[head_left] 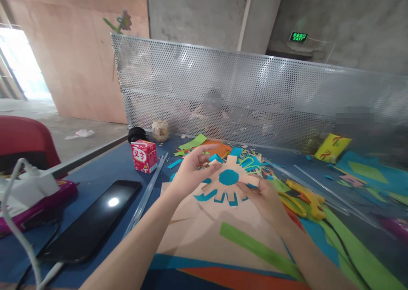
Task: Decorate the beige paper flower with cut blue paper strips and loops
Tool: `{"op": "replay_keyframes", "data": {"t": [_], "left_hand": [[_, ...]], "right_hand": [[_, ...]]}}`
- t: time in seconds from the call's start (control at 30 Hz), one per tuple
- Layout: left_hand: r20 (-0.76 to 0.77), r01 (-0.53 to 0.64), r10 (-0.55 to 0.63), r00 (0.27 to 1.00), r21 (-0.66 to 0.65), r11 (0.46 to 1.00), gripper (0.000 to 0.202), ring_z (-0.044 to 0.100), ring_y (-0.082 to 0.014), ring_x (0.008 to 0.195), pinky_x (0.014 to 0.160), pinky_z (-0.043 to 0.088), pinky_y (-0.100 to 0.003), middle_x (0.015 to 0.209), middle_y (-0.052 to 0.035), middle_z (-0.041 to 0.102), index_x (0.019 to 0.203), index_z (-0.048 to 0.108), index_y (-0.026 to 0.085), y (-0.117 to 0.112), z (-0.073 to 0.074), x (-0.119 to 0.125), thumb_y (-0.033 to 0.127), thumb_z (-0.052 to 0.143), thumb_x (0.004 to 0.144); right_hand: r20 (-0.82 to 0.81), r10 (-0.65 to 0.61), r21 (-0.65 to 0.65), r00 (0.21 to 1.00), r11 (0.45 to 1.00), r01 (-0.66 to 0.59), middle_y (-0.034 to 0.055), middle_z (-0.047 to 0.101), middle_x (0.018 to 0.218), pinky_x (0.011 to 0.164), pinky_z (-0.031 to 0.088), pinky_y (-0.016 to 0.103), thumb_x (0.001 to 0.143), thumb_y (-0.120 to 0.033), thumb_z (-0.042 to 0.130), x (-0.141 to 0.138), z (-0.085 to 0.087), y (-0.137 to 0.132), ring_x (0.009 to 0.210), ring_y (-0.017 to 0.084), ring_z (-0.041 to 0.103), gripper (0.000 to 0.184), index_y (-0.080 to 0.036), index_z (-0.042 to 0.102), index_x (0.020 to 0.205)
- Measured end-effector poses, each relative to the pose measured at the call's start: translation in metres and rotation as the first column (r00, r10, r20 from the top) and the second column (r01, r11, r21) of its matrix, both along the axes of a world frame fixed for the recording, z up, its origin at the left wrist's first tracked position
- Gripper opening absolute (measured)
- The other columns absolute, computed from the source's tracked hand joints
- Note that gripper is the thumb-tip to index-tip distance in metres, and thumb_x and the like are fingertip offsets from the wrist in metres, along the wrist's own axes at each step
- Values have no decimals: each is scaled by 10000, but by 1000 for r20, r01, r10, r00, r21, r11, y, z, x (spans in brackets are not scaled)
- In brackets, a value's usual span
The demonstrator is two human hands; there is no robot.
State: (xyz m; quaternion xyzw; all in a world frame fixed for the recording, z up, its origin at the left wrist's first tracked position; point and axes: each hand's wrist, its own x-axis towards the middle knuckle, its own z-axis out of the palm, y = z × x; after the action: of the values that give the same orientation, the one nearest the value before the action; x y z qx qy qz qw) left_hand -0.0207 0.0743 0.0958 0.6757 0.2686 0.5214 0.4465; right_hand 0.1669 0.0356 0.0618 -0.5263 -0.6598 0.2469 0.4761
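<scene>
A peach and blue paper flower (228,177) with a scalloped blue centre and cut strips for petals is held up over a peach paper sheet (191,234). My left hand (194,169) is at its upper left petals, thumb and curled fingers closed about a strip, index finger stretched out above. On the right side, my right hand (263,196) pinches the flower's edge between thumb and fingers. Some petals at the lower edge bend to show blue. A green paper strip (255,245) lies on the sheet, below the flower.
Left are a phone (95,217), a red box (144,156), clear sticks (148,192) and a power strip (35,200). Right are a yellow glue gun (314,200), yellow-handled scissors (293,205) and a yellow packet (333,147). Paper scraps lie before a perforated metal screen (178,77); a person sits behind it.
</scene>
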Motion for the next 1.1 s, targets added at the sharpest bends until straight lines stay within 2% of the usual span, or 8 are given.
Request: {"op": "replay_keyframes", "data": {"t": [0.33,0.53,0.63,0.73,0.8,0.9,1.03,1.1], "left_hand": [[-65,-53,56,996,48,997,425,548,-121,685,619,437,-258,773,-25,595,1109,479,183,0,1,-1,290,585,712],[-40,-14,17,999,86,996,407,548,-126,708,635,431,-251,798,-35,593,1096,483,183,-1,1,-2,274,590,715],[-38,138,-134,990,130,982,478,562,-180,828,736,437,-306,859,-65,609,1143,452,174,-4,3,-5,296,599,705],[-25,218,-216,976,149,965,442,550,-213,916,834,393,-365,881,-86,628,1158,451,161,-5,7,-9,408,442,792],[-65,130,-124,990,98,987,428,528,-217,970,865,370,-371,966,-94,613,1131,483,173,-2,7,-11,439,384,810],[-257,-12,-2,967,-54,998,503,489,-244,1038,875,369,-374,1124,-97,542,1130,490,204,3,3,-11,446,558,695],[-421,-22,-137,897,-352,936,712,489,-271,1057,843,399,-372,1190,-141,499,1205,429,201,7,-6,-11,471,645,583],[-443,-40,-172,880,-430,902,781,464,-286,1094,825,411,-365,1230,-156,470,1234,401,211,6,-8,-10,487,660,551]], "right_hand": [[81,-41,56,996,998,37,56,637,759,629,471,295,727,-412,535,0,0,-2,700,193,579,277,-151,609,786],[157,-95,210,983,976,61,53,658,825,719,468,323,749,-341,531,0,-1,-2,776,202,599,204,-176,633,813],[173,-135,423,976,905,50,43,647,890,797,448,360,762,-287,527,5,4,-2,865,205,580,152,-212,648,816],[175,-153,632,973,775,9,44,595,1020,890,388,419,776,-271,515,14,11,-2,1005,223,511,166,-246,658,857],[171,-174,693,970,721,7,40,547,1104,917,360,446,784,-261,507,20,14,-2,1081,237,455,184,-265,657,890],[154,-150,709,977,705,-4,13,448,1230,907,376,447,783,-231,509,25,15,0,1152,248,387,185,-286,663,870],[219,-44,690,975,714,-123,-43,312,1328,876,416,438,724,-230,591,27,11,4,1153,254,384,126,-308,675,775],[231,22,680,973,711,-177,-67,260,1353,860,433,425,707,-227,611,27,10,6,1171,257,360,107,-307,678,726]]}}
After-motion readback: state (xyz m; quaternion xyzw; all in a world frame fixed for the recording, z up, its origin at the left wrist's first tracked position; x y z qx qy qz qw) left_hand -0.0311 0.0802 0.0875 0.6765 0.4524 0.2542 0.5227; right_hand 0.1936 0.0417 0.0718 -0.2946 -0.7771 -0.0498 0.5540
